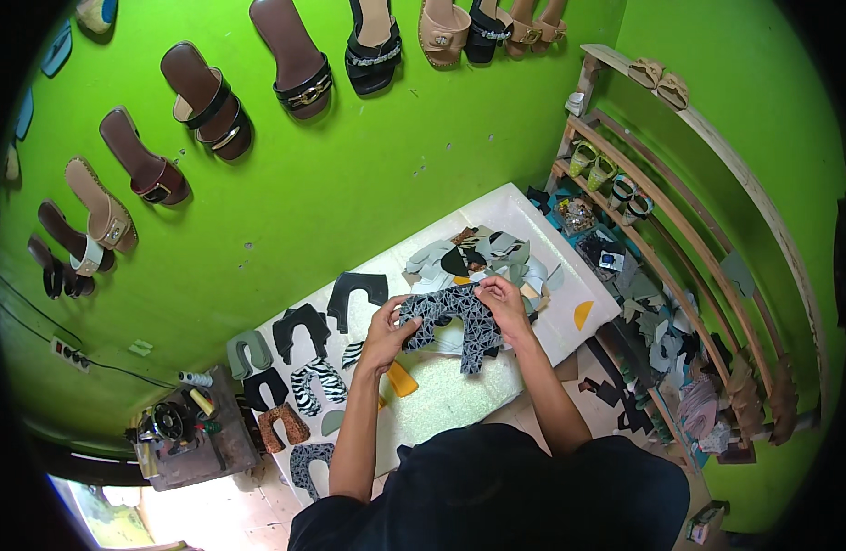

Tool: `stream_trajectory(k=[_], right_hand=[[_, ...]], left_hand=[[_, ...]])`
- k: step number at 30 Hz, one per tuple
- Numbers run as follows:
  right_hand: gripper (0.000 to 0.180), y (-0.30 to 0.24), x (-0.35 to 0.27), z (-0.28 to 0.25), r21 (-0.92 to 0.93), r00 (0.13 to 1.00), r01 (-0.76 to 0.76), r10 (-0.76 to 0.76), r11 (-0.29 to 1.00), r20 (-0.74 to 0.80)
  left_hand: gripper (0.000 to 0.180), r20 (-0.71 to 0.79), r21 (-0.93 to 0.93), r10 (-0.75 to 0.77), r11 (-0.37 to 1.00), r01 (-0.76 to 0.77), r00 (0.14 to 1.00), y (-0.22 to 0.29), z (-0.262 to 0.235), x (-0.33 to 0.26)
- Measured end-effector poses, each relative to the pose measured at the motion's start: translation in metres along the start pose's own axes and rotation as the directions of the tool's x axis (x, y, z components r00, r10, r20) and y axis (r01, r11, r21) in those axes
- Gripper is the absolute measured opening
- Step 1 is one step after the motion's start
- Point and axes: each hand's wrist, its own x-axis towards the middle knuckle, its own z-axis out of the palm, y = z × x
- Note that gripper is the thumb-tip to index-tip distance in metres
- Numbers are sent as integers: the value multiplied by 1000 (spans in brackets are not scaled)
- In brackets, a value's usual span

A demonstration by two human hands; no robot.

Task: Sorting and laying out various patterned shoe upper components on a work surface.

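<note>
Between my two hands, above the white table (496,204), hangs a black-and-grey patterned shoe upper piece (479,332), cut in an arch shape. My left hand (386,332) pinches its left end, thumb on top. At its upper right edge my right hand (504,308) grips it with thumb and fingers. Left of my hands lie more arch-shaped pieces: plain black (301,332), zebra-striped (318,386), leopard-print (282,427), grey-green (249,354) and another black-and-grey patterned one (311,468). A yellow piece (402,378) lies just beside my left forearm.
Behind my hands is a heap of scraps (441,262). A yellow half-round piece (583,315) lies near the table's right edge. A wooden rack (638,239) with sandals stands right, above piled scraps. A sewing machine (161,422) sits left. Sandals (294,60) hang on the green wall.
</note>
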Motion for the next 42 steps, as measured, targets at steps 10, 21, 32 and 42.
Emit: stream_trajectory(k=[10, 21, 32, 42], right_hand=[[31, -16, -5, 5, -141, 971, 238, -232, 961, 60], [12, -7, 0, -3, -197, 960, 261, -233, 945, 155], [31, -40, -14, 12, -246, 961, 160, -93, 956, 262], [48, -18, -9, -3, -448, 945, 279, -160, 849, 285]], left_hand=[[45, -94, -31, 39, 999, -42, 995, 0, 2, 2], [35, -166, 136, 115, 986, -93, 979, -1, 0, 4], [24, 91, 622, 134, 766, -161, 987, 10, -8, 2], [19, -89, 291, 183, 945, -150, 979, -5, -7, 6]])
